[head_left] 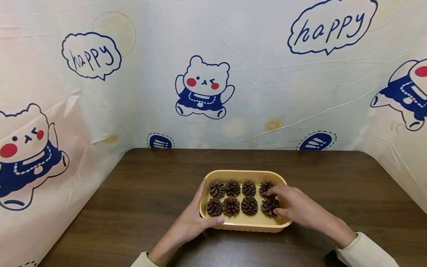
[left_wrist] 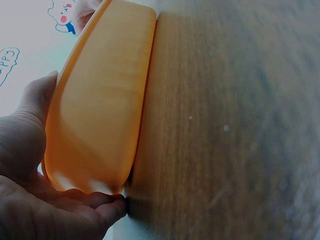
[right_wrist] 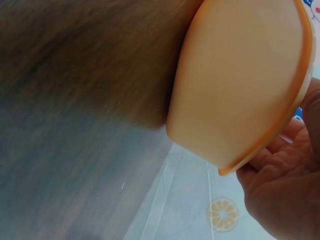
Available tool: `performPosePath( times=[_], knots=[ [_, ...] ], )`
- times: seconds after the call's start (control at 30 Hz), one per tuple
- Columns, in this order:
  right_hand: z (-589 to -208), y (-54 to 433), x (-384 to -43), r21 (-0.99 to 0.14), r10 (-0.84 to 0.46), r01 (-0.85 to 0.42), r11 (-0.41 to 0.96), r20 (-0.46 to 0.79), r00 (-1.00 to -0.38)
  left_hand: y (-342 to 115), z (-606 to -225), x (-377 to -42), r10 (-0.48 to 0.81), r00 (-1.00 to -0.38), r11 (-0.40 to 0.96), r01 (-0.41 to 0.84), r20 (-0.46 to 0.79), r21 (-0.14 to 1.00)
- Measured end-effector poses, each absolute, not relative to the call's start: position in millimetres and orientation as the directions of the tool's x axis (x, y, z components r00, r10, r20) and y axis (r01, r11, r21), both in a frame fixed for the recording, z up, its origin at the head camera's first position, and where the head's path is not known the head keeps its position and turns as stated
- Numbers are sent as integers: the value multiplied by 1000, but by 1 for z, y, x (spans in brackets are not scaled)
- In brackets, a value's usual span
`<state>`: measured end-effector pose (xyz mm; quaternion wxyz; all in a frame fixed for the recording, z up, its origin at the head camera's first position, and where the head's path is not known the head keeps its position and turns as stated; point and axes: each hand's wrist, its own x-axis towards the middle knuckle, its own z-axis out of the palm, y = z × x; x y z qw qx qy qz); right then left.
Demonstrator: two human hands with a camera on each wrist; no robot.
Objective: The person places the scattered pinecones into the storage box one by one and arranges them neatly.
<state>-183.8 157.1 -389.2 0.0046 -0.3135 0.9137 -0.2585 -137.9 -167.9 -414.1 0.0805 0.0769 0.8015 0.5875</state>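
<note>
A yellow plastic container (head_left: 247, 224) stands on the table, with several brown pine cones (head_left: 231, 206) in two rows inside. My left hand (head_left: 191, 218) grips its left end, thumb over the front rim and fingers round the side; the left wrist view shows this hand (left_wrist: 55, 200) against the outer wall. Over the right rim reaches my right hand (head_left: 295, 205), its thumb and fingers curled round the front-right pine cone (head_left: 268, 206). The fingertips also lie close to the back-right pine cone (head_left: 265, 187). In the right wrist view the container wall (right_wrist: 235, 85) hides the pine cones.
The dark wooden table (head_left: 133, 193) extends around the container. A printed cloth (head_left: 260, 92) with cartoon bears hangs behind and at both sides. Beside the right sleeve (head_left: 365, 252) a small black object (head_left: 331, 258) shows at the lower edge.
</note>
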Motion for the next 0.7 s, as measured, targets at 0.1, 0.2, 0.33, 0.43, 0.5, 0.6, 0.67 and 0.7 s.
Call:
performPosePath(
  times=[0.1, 0.2, 0.33, 0.43, 0.5, 0.6, 0.67, 0.7],
  knots=[
    [-388, 157, -184, -479, -578, -573, 665, 156, -801, -168, -414, -137, 215, -976, 297, 24, -42, 954],
    [-388, 158, -183, -476, -580, -576, 664, 158, -799, -168, -414, -137, 213, -976, 296, 21, -44, 955],
    [-388, 158, -183, -476, -581, -577, 663, 158, -798, -168, -414, -138, 221, -974, 302, 28, -42, 953],
    [-388, 159, -182, -482, -577, -571, 664, 155, -802, -167, -414, -138, 230, -972, 301, 33, -40, 953],
    [-387, 159, -181, -482, -575, -569, 666, 154, -803, -167, -415, -139, 238, -970, 294, 34, -38, 955],
    [-387, 161, -181, -482, -573, -568, 667, 156, -805, -166, -415, -141, 253, -967, 282, 40, -34, 959],
    [-387, 161, -181, -479, -572, -572, 666, 165, -804, -165, -415, -141, 252, -967, 283, 38, -36, 958],
    [-387, 161, -181, -480, -571, -572, 665, 168, -804, -165, -415, -141, 250, -968, 285, 38, -36, 958]
  ],
)
